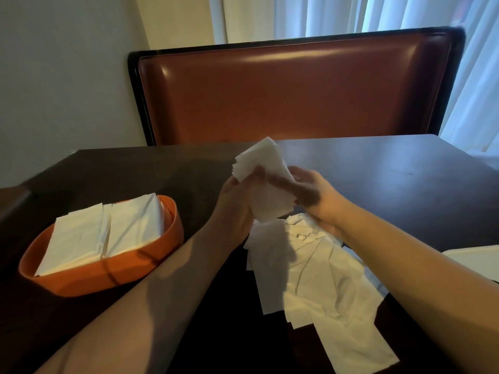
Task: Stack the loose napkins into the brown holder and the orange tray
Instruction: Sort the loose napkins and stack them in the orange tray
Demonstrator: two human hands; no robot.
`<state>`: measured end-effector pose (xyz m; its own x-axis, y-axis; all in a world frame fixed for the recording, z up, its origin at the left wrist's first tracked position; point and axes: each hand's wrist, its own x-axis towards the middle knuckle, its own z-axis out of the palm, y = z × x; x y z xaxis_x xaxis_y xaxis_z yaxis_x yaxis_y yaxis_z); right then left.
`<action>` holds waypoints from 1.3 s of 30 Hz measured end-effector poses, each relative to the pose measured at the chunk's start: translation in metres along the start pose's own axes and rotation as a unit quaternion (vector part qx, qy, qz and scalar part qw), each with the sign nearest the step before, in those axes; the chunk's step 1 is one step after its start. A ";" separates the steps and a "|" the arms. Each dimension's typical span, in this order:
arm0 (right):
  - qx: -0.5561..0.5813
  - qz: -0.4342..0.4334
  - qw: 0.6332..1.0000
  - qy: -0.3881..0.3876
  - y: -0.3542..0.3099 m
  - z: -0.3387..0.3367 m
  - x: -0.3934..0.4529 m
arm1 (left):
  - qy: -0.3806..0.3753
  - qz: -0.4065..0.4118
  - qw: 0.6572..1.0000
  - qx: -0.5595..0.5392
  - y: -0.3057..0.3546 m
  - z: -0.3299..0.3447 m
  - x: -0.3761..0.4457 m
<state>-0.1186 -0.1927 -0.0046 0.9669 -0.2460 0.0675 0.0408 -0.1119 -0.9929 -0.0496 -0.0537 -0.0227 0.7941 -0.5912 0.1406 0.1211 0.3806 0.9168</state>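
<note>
An orange tray (108, 276) is seen at the left of a dark table (391, 171), packed with two side-by-side stacks of folded white napkins (108, 233) that rise above its rim. To its right, a bundle of napkins (266, 182) is held above the tabletop between both hands — the left hand (235, 209) is curled round the bundle's lower left edge with the thumb laid across its face, while the right hand (316, 195) is clamped on the right side, fingers wrapped over the front. The bundle is fanned slightly at the top, its sheets not squared. Beneath the hands and toward the near edge, a loose heap of napkins (324, 279) is spread over the table, overlapping at odd angles. At the far right edge, part of a pale flat object (475, 257) is visible; what it is cannot be told. Behind the table, a brown padded seat back (294, 93) is set against a wall and white curtains (405, 14).
</note>
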 end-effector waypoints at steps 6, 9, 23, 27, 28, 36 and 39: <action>-0.179 -0.142 0.967 0.115 -0.006 -0.009 0.007 | -0.001 0.046 0.999 -0.009 0.007 -0.005 0.002; -0.199 -0.134 0.966 0.101 -0.002 -0.017 0.010 | 0.087 0.028 0.994 0.064 0.007 -0.008 0.001; -0.245 -0.039 0.969 0.010 0.019 -0.026 0.020 | 0.148 0.065 0.937 0.309 0.002 -0.011 0.004; -0.351 -0.002 0.937 -0.010 0.026 -0.029 0.017 | 0.142 0.031 0.939 0.312 0.000 -0.014 0.006; -0.353 0.007 0.936 0.004 0.029 -0.029 0.016 | 0.135 0.020 0.936 0.323 -0.001 -0.014 0.006; -0.343 -0.060 0.937 -0.017 0.024 -0.025 0.017 | 0.108 0.023 0.963 0.247 -0.001 -0.006 0.005; -0.405 -0.020 0.913 -0.029 0.024 -0.024 0.015 | 0.090 -0.005 0.971 0.223 0.000 -0.005 0.004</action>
<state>-0.1086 -0.2220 -0.0248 0.9813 -0.1782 0.0730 -0.1018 -0.8016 -0.5891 -0.0436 -0.0523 -0.0244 0.8902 -0.4445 0.1000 -0.1083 0.0067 0.9941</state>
